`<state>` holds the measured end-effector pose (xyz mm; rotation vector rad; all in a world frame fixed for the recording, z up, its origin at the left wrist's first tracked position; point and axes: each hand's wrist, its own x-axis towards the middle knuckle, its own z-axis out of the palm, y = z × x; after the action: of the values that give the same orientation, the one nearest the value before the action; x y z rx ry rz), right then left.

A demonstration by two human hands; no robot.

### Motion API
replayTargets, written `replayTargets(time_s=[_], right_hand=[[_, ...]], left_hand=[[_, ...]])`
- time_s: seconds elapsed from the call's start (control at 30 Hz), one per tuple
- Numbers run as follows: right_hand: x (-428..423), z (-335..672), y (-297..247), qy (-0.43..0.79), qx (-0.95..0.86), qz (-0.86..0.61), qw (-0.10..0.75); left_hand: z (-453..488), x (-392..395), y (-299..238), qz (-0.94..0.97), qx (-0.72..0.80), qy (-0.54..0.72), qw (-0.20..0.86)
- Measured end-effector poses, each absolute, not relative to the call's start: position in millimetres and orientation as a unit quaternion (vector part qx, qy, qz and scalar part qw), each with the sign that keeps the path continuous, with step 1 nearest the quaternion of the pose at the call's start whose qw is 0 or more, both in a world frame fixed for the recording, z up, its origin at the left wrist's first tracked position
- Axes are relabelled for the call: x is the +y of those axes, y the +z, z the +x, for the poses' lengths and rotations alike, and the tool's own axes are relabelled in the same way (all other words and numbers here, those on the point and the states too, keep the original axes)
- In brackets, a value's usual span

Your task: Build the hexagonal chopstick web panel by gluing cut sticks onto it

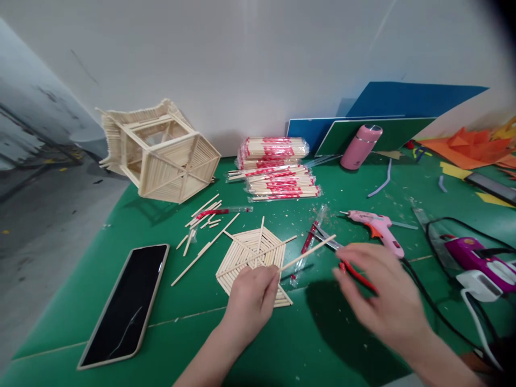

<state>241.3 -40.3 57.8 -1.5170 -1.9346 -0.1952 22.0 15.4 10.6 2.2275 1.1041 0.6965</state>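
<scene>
My left hand (252, 298) is closed in a pinch around a thin wooden stick (310, 252), which slants up to the right. It is held over a flat polygon panel (242, 252) of glued sticks with crossing spokes, and the hand covers part of that panel. My right hand (381, 301) has its thumb and fingers apart. It is at the red-handled pliers (365, 279), partly hiding them; whether it touches them I cannot tell. Beneath the pliers' jaws is a torn clear-and-red chopstick wrapper (308, 242). Loose cut sticks (205, 250) are scattered left of the panel.
A stick-built lantern-like frame (177, 166) stands at the back left, beside wrapped chopstick bundles (278, 166). A phone (124, 306) lies at left. On the right are a pink glue gun (377, 226), a pink bottle (362, 148), a purple power strip (479, 260) and cords.
</scene>
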Motion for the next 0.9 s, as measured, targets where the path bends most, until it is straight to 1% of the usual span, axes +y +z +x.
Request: replayTargets(time_s=[0.07, 0.1, 0.23, 0.3, 0.47, 0.63, 0.77, 0.9], right_hand=[[-34, 214, 61, -0.037, -0.816, -0.497, 0.292], [-30, 203, 60, -0.022, -0.835, -0.491, 0.248], [-13, 191, 44, 0.012, -0.843, -0.524, 0.119], [-10, 193, 36, 0.018, -0.843, -0.530, 0.093], [-13, 191, 32, 0.023, -0.822, -0.560, 0.102], [-12, 180, 36, 0.048, -0.796, -0.590, 0.122], [-11, 182, 46, 0.096, -0.792, -0.590, 0.121], [-12, 202, 60, 0.190, -0.767, -0.600, 0.125]], left_hand=[[22, 14, 9, 0.861, 0.387, 0.229, 0.238], [22, 14, 10, 0.873, 0.377, 0.216, 0.220], [22, 11, 13, 0.898, 0.363, 0.192, 0.158], [22, 11, 14, 0.900, 0.370, 0.189, 0.135], [23, 10, 16, 0.894, 0.390, 0.193, 0.109], [28, 7, 16, 0.867, 0.429, 0.235, 0.097], [22, 12, 14, 0.841, 0.455, 0.275, 0.093], [2, 27, 19, 0.780, 0.524, 0.333, 0.081]])
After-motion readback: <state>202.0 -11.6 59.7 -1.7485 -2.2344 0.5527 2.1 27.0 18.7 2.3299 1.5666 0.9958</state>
